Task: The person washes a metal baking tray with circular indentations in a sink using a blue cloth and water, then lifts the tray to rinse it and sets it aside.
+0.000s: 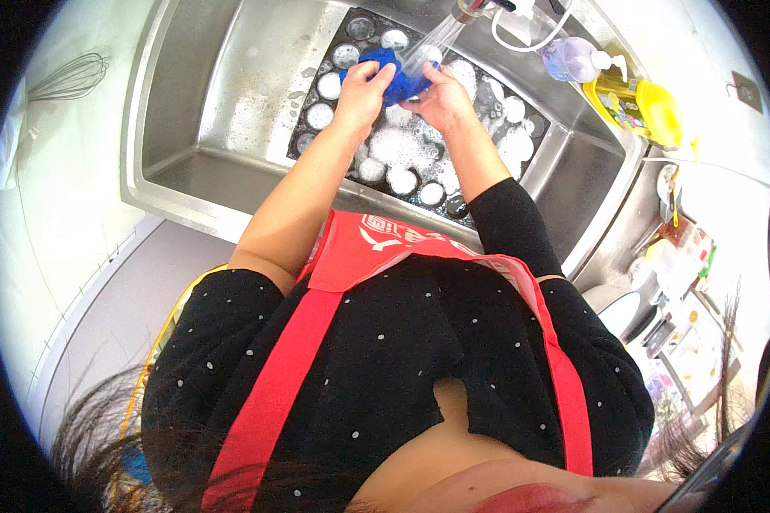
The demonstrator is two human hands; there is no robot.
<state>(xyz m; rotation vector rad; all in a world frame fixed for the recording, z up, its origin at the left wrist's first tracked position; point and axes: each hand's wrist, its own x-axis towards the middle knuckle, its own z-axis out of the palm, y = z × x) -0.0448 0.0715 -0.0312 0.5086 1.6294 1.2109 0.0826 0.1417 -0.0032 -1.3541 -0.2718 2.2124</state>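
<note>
Over the sink, my left hand (364, 98) is closed on one side of a blue cloth (406, 85). My right hand (445, 98) grips the cloth's other side with bent fingers. Water sprays down from the faucet head (469, 10) onto the cloth, between my hands. Beneath them a dark tray or mat with round wells (304, 141) lies in the sink, covered in patches of white suds (402, 145). Part of it is hidden by my hands and forearms.
The steel sink (231, 94) has raised walls all round. On its right ledge stand a purple pump bottle (569, 60) and a yellow bottle (659, 111). A wire whisk (70, 77) hangs at the left wall. Plates (620, 312) and utensils crowd the right counter.
</note>
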